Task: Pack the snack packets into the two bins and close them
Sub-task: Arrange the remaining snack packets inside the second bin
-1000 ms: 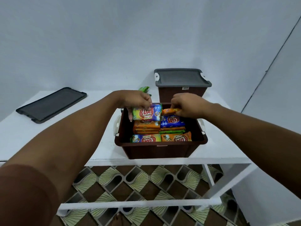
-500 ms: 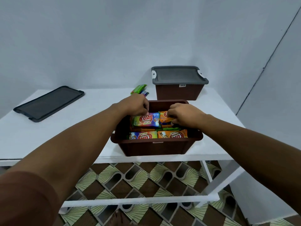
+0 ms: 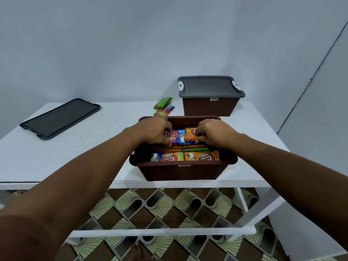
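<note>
Gripping a purple packet (image 3: 176, 137), the left hand (image 3: 155, 131) flanked the right hand (image 3: 213, 133), which clutched an orange packet (image 3: 190, 136) beside it.

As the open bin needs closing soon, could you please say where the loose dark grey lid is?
In the head view, the flat dark grey plastic lid lies far left on the white table, apart from the open brown bin.

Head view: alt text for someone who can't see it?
Both hands grip snack packets inside the open brown bin: left hand a purple packet, right hand an orange packet. Behind stand a lidded bin and loose packets; a grey lid lies left.
</note>
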